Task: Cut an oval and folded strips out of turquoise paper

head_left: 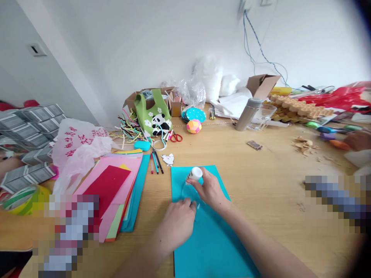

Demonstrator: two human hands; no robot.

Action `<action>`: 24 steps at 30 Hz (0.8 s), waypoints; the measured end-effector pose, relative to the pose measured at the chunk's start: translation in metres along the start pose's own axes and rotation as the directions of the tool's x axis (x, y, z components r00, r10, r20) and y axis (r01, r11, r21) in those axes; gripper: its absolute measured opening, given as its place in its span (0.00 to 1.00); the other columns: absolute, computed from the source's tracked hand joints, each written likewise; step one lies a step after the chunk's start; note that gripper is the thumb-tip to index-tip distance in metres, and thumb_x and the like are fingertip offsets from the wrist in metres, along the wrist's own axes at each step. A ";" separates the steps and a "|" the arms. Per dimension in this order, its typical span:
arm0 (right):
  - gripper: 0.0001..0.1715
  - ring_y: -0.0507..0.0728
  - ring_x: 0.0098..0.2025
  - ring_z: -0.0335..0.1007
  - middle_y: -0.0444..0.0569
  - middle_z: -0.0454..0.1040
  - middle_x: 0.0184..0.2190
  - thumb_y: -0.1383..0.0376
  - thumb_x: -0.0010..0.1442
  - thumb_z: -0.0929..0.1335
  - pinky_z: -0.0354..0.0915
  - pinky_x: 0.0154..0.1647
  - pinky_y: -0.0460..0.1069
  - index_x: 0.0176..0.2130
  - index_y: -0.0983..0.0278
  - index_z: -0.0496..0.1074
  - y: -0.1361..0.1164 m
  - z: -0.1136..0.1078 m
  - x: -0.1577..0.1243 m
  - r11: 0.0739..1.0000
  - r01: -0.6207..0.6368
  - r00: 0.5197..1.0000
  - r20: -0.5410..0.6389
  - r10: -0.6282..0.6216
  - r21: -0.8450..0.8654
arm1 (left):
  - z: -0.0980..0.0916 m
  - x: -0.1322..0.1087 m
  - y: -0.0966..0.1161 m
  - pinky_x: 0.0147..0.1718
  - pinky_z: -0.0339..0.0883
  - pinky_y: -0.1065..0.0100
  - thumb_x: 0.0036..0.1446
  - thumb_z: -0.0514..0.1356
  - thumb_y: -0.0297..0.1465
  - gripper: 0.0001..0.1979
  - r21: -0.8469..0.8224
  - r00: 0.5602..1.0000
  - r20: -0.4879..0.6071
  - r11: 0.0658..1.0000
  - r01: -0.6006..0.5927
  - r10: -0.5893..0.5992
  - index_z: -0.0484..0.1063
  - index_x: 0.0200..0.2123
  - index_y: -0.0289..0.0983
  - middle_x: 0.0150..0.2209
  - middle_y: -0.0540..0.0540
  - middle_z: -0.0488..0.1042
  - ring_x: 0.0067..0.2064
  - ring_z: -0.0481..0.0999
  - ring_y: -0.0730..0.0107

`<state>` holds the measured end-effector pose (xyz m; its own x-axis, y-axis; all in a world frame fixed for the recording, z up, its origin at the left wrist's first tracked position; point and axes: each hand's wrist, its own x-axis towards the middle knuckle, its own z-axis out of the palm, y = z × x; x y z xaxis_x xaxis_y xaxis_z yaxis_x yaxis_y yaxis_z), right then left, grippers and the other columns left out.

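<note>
A large blue paper sheet (208, 239) lies flat on the wooden table in front of me. My right hand (210, 189) is closed around a small white bottle (196, 173), tipped with its round white end upward over the sheet's far part. A white glue-like drop (198, 206) shows on the blue surface just below it. To the left of the bottle, my left hand (181, 218) rests low over the sheet with its fingers curled in; what they hold, if anything, is hidden. A curved outline of blue paper shows between both hands.
Coloured paper (113, 185) is stacked to the left, beside pens (156, 162) and red scissors (176, 137). Farther back stand a green panda bag (155, 114), a patterned ball (194, 126) and a grey thermos (248, 114). At the right edge, another person's hand (359, 139) shows.
</note>
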<state>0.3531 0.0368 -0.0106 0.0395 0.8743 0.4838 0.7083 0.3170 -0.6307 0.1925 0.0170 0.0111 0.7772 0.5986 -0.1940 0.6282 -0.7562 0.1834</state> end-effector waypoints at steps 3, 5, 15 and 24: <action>0.14 0.57 0.33 0.70 0.50 0.73 0.31 0.53 0.64 0.64 0.64 0.34 0.50 0.37 0.62 0.66 0.000 0.000 0.000 1.000 0.016 1.000 -0.017 -0.016 -0.004 | -0.001 0.000 0.001 0.35 0.72 0.60 0.59 0.45 0.20 0.23 -0.002 1.000 0.001 1.000 -0.002 0.002 0.66 0.55 0.34 0.44 0.39 0.74 0.42 0.77 0.56; 0.14 0.57 0.34 0.70 0.50 0.74 0.31 0.54 0.64 0.64 0.64 0.35 0.50 0.37 0.62 0.66 0.000 0.001 0.001 1.000 0.017 1.000 -0.023 -0.017 0.003 | -0.001 0.000 0.001 0.35 0.72 0.60 0.59 0.45 0.20 0.23 0.000 1.000 -0.006 1.000 -0.005 0.005 0.66 0.55 0.34 0.44 0.39 0.74 0.42 0.77 0.56; 0.14 0.57 0.34 0.70 0.49 0.74 0.32 0.53 0.63 0.64 0.64 0.35 0.50 0.37 0.62 0.66 0.009 0.004 0.002 0.997 -0.074 0.997 -0.015 0.074 0.004 | -0.002 0.000 0.002 0.34 0.71 0.62 0.58 0.45 0.20 0.21 0.015 1.000 0.005 1.000 0.004 -0.004 0.68 0.52 0.36 0.44 0.41 0.74 0.41 0.76 0.58; 0.17 0.57 0.32 0.69 0.48 0.73 0.31 0.50 0.60 0.65 0.63 0.34 0.50 0.36 0.62 0.66 0.020 -0.002 0.003 0.984 -0.180 0.979 -0.103 0.178 -0.009 | 0.001 0.000 0.001 0.35 0.70 0.64 0.60 0.45 0.20 0.21 0.014 1.000 0.001 1.000 0.015 -0.015 0.67 0.53 0.37 0.45 0.41 0.73 0.42 0.76 0.59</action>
<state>0.3689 0.0452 -0.0201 0.2372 0.8742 0.4237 0.6959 0.1514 -0.7020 0.1927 0.0157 0.0101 0.7676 0.6096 -0.1980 0.6393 -0.7506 0.1671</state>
